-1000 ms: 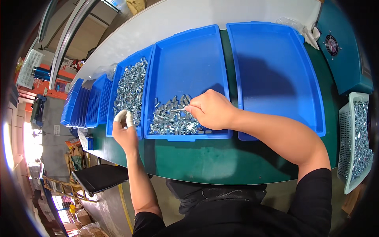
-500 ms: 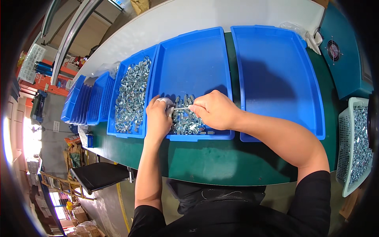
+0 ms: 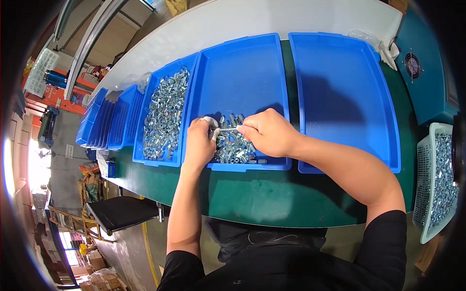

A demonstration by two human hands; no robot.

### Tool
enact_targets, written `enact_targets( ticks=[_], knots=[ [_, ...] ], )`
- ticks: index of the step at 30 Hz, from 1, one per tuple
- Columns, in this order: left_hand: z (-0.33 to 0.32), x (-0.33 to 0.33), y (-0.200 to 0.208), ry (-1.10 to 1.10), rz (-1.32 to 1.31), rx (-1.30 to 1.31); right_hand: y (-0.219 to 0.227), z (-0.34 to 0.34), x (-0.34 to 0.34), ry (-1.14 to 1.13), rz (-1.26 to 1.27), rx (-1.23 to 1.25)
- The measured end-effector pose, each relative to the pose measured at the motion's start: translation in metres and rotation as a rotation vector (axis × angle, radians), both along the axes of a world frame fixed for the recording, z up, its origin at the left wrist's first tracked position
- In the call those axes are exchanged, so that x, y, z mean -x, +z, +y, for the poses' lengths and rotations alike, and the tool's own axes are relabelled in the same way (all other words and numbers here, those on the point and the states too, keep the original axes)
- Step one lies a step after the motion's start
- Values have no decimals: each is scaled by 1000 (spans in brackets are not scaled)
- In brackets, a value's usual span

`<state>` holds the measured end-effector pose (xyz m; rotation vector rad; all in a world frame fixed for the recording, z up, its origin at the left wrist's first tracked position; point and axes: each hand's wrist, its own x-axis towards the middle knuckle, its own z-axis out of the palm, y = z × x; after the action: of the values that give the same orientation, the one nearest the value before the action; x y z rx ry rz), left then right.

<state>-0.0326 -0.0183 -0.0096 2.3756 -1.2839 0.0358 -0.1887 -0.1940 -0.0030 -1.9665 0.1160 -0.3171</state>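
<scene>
Over the near part of the middle blue tray (image 3: 237, 168), a thin metal rod (image 3: 227, 129) spans the gap between my two hands. My right hand (image 3: 270, 133) is closed around its right end. At the other end, my left hand (image 3: 198, 145) is closed with fingertips and thumb together, white coverings on some of them. Whatever small piece it pinches is hidden by the fingers. Just below the rod lies a pile of small silvery metal pieces (image 3: 234, 149), several of them short and hexagonal.
More metal pieces fill the narrower blue tray (image 3: 165, 116) on the left. Blue baskets (image 3: 124, 116) stand beyond it. Another blue tray (image 3: 347, 106) lies right of the middle one. At far right are a teal machine (image 3: 422, 72) and a pale basket (image 3: 423, 182) of metal parts.
The view has shifted slightly. Both hands keep nearly the same pose around the rod, with the left fingers turned a little and the white covering showing more.
</scene>
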Motion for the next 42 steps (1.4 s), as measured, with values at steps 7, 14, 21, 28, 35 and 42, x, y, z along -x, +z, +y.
enact_targets(
  ticks=[7,14,21,28,35,42],
  knots=[
    [9,17,-3,66,816,690,3,1,-1,-9,-18,8],
    [17,27,-8,-25,1005,722,-1,-3,0,44,-46,15],
    [14,39,-5,-72,810,670,-2,-1,1,26,-35,46],
    [14,51,-5,-17,895,656,-3,2,2,-22,-242,251],
    [9,53,-3,-16,1060,680,-4,6,3,68,-262,269],
    [10,68,-14,-170,830,794,13,7,6,158,142,-81]
  ],
)
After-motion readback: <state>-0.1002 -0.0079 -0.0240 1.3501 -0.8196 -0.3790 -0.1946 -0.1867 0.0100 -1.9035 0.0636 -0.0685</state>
